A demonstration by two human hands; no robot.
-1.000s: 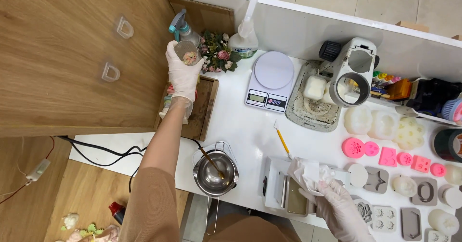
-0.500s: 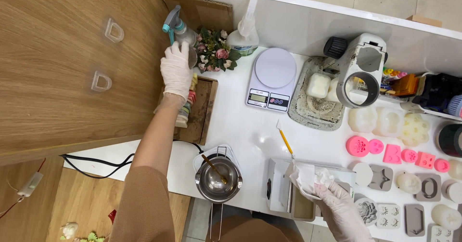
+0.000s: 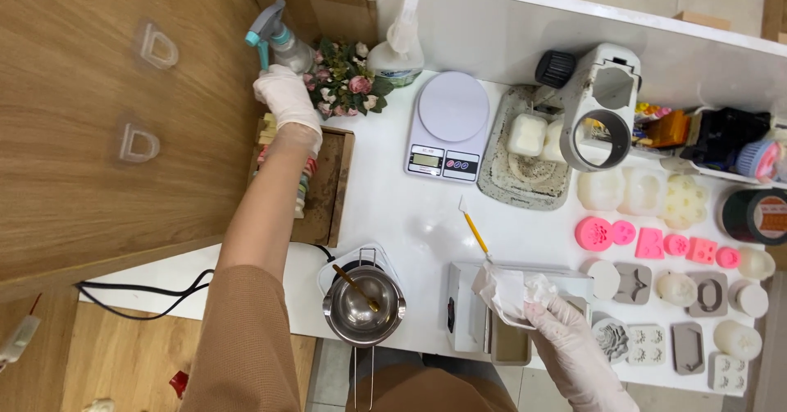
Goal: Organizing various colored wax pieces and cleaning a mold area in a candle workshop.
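At the far left of the white table (image 3: 393,215), my left hand (image 3: 287,100) in a thin white glove reaches to the clear spray bottle with the turquoise trigger head (image 3: 275,39). The gloved fingers are bent and lie against the bottle's lower part, but I cannot tell if they really close around it. Under my forearm stands a dark wooden tray (image 3: 324,186) with small coloured bars stacked at its left edge. Just right of the bottle is a small bouquet of pink and white flowers with green leaves (image 3: 348,80).

At the near edge, in the middle, a round steel pot with a long handle (image 3: 363,305) holds a thin stick that leans inside it. Far from it, the white round kitchen scale (image 3: 449,121) stands near the back wall. A yellow pencil (image 3: 475,233) lies on the table between them, a little to the right.

Further right, my right hand (image 3: 566,342), also gloved, is closed on a crumpled white paper tissue (image 3: 512,289) and presses it at the top of a white rectangular box-shaped device (image 3: 484,318). To the right of this hand lie pink, grey and white silicone moulds (image 3: 648,244) in rows.
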